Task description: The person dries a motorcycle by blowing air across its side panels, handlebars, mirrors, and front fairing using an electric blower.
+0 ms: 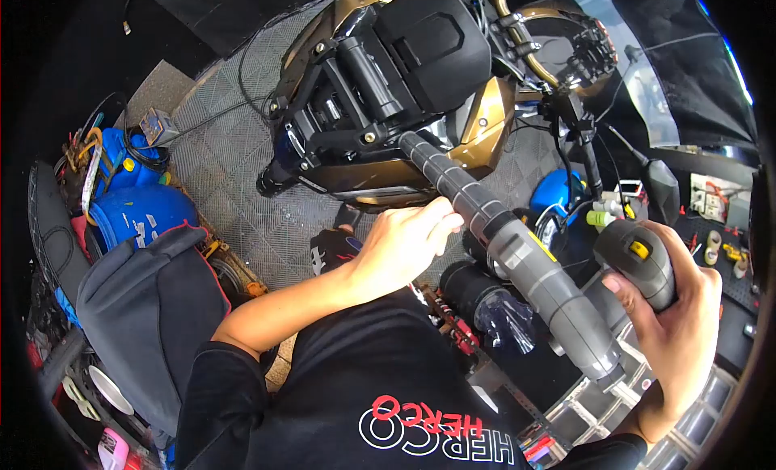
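Observation:
My right hand is wrapped around the rear handle of a grey cordless blower. The thumb lies on the near side of the grip, by a small yellow button. The blower's long black nozzle slants up and left, its tip at the side of a motorcycle with black and gold panels. Beside the nozzle, my left hand is closed with curled fingers; no object shows in it. Whether its fingertips touch the nozzle I cannot tell.
A grey-black padded seat or cover and blue containers stand at the left. Grey patterned flooring runs under the motorcycle. A black cylinder and a tray with compartments are below the blower. A tool board is right.

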